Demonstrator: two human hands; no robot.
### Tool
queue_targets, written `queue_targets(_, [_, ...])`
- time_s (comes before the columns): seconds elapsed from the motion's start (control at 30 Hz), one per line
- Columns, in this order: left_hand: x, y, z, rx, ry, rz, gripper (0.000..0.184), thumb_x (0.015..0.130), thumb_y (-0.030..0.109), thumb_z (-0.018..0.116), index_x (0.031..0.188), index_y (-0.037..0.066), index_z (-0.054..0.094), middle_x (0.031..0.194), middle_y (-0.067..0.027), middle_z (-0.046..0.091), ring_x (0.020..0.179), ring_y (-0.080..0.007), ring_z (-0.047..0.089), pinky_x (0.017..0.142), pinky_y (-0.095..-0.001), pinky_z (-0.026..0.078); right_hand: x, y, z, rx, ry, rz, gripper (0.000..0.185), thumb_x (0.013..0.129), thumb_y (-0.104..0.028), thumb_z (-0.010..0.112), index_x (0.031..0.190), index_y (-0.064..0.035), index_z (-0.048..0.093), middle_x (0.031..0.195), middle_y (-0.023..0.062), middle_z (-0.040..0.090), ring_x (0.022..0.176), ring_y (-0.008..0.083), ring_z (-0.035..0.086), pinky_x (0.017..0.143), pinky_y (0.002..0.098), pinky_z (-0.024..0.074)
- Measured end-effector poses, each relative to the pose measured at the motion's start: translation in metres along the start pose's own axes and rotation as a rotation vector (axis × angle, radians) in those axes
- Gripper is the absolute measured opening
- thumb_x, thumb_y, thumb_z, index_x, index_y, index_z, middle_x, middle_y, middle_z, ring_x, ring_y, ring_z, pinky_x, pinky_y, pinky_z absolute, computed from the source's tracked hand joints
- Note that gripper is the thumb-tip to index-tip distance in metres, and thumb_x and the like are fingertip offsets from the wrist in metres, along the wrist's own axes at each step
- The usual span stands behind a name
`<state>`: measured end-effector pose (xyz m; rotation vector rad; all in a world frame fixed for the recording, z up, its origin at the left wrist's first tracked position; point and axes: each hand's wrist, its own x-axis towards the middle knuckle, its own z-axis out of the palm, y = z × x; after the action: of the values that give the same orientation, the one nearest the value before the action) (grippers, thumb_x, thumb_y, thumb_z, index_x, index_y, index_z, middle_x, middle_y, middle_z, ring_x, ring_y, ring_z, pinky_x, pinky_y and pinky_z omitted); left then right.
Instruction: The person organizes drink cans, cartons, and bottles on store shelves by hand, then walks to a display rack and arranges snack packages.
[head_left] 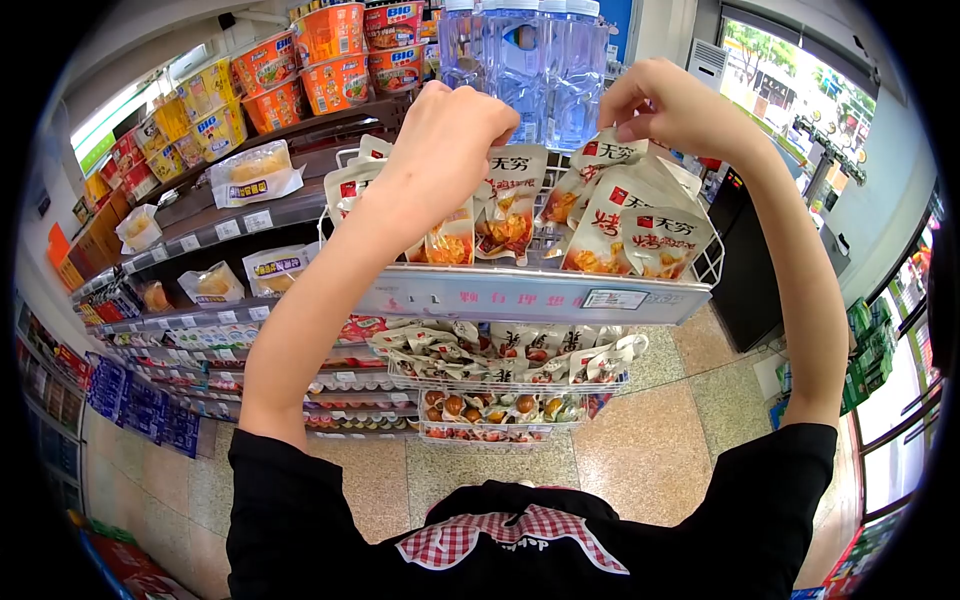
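My left hand [455, 120] reaches over the upper wire basket [540, 270]. Its fingers are curled together at the top edge of an upright snack packet [510, 205], and the fingertips are partly hidden. On the other side, my right hand [660, 105] pinches the top of a second cream-coloured packet [603, 155] with an orange food picture. More of these packets [660, 240] lean together at the basket's right, below my right hand. Under my left forearm stands another packet [445, 240], partly covered by the arm.
Large clear water bottles [525, 75] stand right behind the basket. Lower wire baskets [500, 375] hold more packets. To the left, a shelf carries orange noodle cups [335, 75] and wrapped breads [255, 175]. Tiled floor [640, 430] shows below; a glass door [800, 80] is at right.
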<state>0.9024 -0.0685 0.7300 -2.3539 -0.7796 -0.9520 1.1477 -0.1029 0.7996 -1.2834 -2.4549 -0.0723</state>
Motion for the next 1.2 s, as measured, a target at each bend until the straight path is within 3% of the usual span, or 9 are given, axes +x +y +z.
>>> queue_targets(0.2, [0.001,-0.001,0.000,-0.002,-0.016,-0.015,0.012,0.063,-0.006,0.061,0.073,0.000,0.061,0.071,-0.0145,0.064,0.073,-0.0360,0.061,0.075,-0.0427,0.047,0.014,-0.004,-0.014,-0.028,0.142,-0.215,0.009,0.081,0.001,0.068,0.087,-0.0031,0.074,0.085,0.0037,0.064,0.079,0.0157,0.055,0.069,0.0312,0.0440])
queue_targets(0.23, [0.001,-0.001,0.000,-0.006,-0.023,-0.022,0.012,0.063,-0.006,0.060,0.073,0.000,0.061,0.071,-0.0148,0.064,0.074,-0.0363,0.061,0.074,-0.0429,0.047,0.014,-0.005,-0.020,-0.213,0.195,-0.265,0.011,0.081,-0.001,0.069,0.089,-0.0052,0.075,0.083,0.0029,0.063,0.076,0.0152,0.054,0.064,0.0310,0.0403])
queue_targets(0.33, [0.001,-0.003,-0.001,-0.018,-0.022,-0.018,0.012,0.063,-0.006,0.060,0.073,0.000,0.061,0.071,-0.0170,0.064,0.075,-0.0377,0.062,0.072,-0.0452,0.048,0.008,-0.044,-0.042,-0.137,0.195,-0.156,0.018,0.076,-0.007,0.076,0.094,-0.0034,0.076,0.101,0.0147,0.072,0.093,0.0206,0.064,0.079,0.0340,0.0503])
queue_targets(0.37, [0.001,-0.003,-0.001,-0.024,-0.017,-0.012,0.011,0.064,-0.006,0.060,0.074,0.000,0.062,0.072,-0.0180,0.064,0.075,-0.0383,0.062,0.071,-0.0462,0.049,0.006,-0.050,-0.041,-0.064,0.300,-0.249,0.011,0.075,0.002,0.075,0.085,-0.0023,0.077,0.085,0.0077,0.072,0.079,0.0173,0.061,0.068,0.0304,0.0473])
queue_targets(0.47, [0.000,0.005,-0.009,-0.024,0.004,-0.032,0.011,0.070,-0.005,0.061,0.076,0.001,0.068,0.074,-0.0201,0.065,0.072,-0.0396,0.061,0.075,-0.0450,0.047,0.002,-0.057,-0.041,-0.015,0.301,-0.417,0.012,0.076,-0.001,0.075,0.087,-0.0050,0.078,0.074,0.0042,0.070,0.075,0.0150,0.062,0.065,0.0302,0.0475])
queue_targets(0.6, [0.000,-0.003,-0.001,-0.056,0.036,-0.044,0.011,0.070,-0.003,0.062,0.077,0.003,0.069,0.072,-0.0199,0.064,0.072,-0.0394,0.063,0.071,-0.0458,0.050,0.009,-0.047,-0.012,-0.099,0.216,-0.440,0.012,0.080,-0.001,0.071,0.090,-0.0061,0.075,0.080,0.0031,0.061,0.075,0.0143,0.054,0.061,0.0292,0.0369])
queue_targets(0.77, [0.003,-0.005,-0.003,-0.033,-0.094,-0.088,0.016,0.070,0.003,0.070,0.086,0.001,0.071,0.079,-0.0171,0.068,0.078,-0.0352,0.067,0.073,-0.0431,0.053,0.015,-0.051,0.020,-0.034,0.169,-0.241,0.014,0.074,0.003,0.072,0.087,-0.0024,0.073,0.078,0.0098,0.065,0.078,0.0252,0.063,0.072,0.0356,0.0495])
queue_targets(0.87, [0.001,-0.004,-0.007,-0.091,-0.101,-0.117,0.020,0.070,0.002,0.069,0.090,0.004,0.073,0.077,-0.0143,0.068,0.076,-0.0326,0.067,0.072,-0.0407,0.053,0.023,-0.045,0.035,-0.076,0.125,-0.284,0.016,0.072,-0.002,0.072,0.086,-0.0074,0.075,0.078,0.0124,0.070,0.075,0.0269,0.068,0.069,0.0369,0.0540])
queue_targets(1.2, [-0.004,-0.014,-0.007,-0.140,-0.052,-0.092,0.014,0.074,0.005,0.070,0.088,0.003,0.070,0.078,-0.0122,0.066,0.077,-0.0308,0.065,0.072,-0.0392,0.051,0.029,-0.039,0.065,-0.165,0.180,-0.239,0.016,0.070,-0.002,0.062,0.081,-0.0077,0.072,0.075,0.0126,0.069,0.075,0.0310,0.068,0.066,0.0420,0.0542])
